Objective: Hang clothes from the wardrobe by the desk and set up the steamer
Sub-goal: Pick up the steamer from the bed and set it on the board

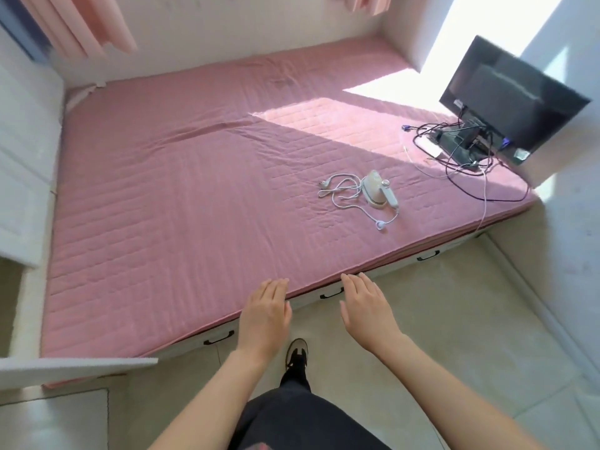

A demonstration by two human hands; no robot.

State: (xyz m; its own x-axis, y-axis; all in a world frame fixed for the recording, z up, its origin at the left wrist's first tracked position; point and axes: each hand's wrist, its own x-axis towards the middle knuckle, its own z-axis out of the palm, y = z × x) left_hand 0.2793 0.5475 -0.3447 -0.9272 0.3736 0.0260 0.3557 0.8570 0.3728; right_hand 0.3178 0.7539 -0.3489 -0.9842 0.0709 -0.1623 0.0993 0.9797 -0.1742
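A small cream handheld steamer (378,189) lies on its side on the pink quilted mattress (181,203), right of centre, with its white cord (344,193) coiled to its left and looping forward. My left hand (264,315) and my right hand (367,306) hover flat, palms down, over the near edge of the mattress, fingers extended and holding nothing. Both hands are well short of the steamer. No clothes or wardrobe are visible.
A black monitor (509,95) stands on the mattress at the far right amid tangled cables (461,151). Pink curtains (87,24) hang top left. White furniture (26,131) borders the left. Drawers with black handles (331,293) sit under the mattress. My shoe (297,354) is on the tiled floor.
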